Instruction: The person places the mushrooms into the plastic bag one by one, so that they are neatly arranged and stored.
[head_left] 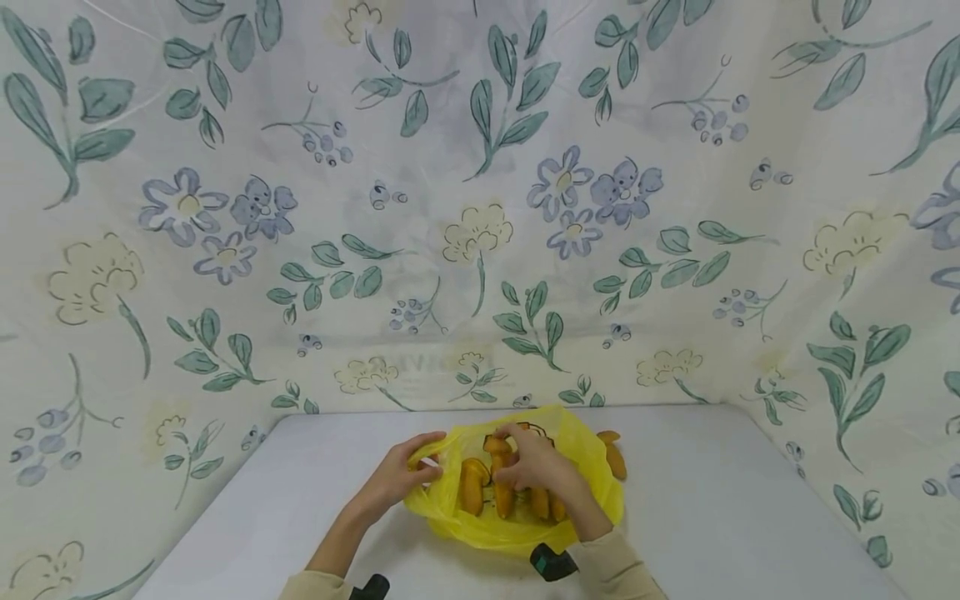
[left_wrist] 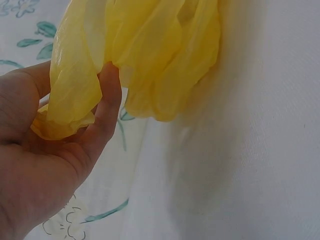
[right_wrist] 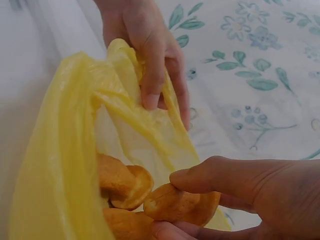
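Note:
A yellow plastic bag [head_left: 480,532] lies with its mouth spread toward me, and several orange-brown mushrooms [head_left: 472,487] are inside it. With curled fingers my left hand [head_left: 390,477] holds the bag's left edge; the thin plastic [left_wrist: 75,95] passes between thumb and fingers in the left wrist view. My right hand [head_left: 542,462] reaches into the mouth. Between its thumb and fingers it pinches one mushroom [right_wrist: 172,204], whose cap points away from me. Other mushrooms [right_wrist: 125,182] lie right beside it, partly hidden by the bag's wall.
Just outside the bag's right side, another orange-brown mushroom [head_left: 616,460] lies on the white table [head_left: 720,500]. A floral cloth [head_left: 480,275] hangs behind the table's far edge and along its sides.

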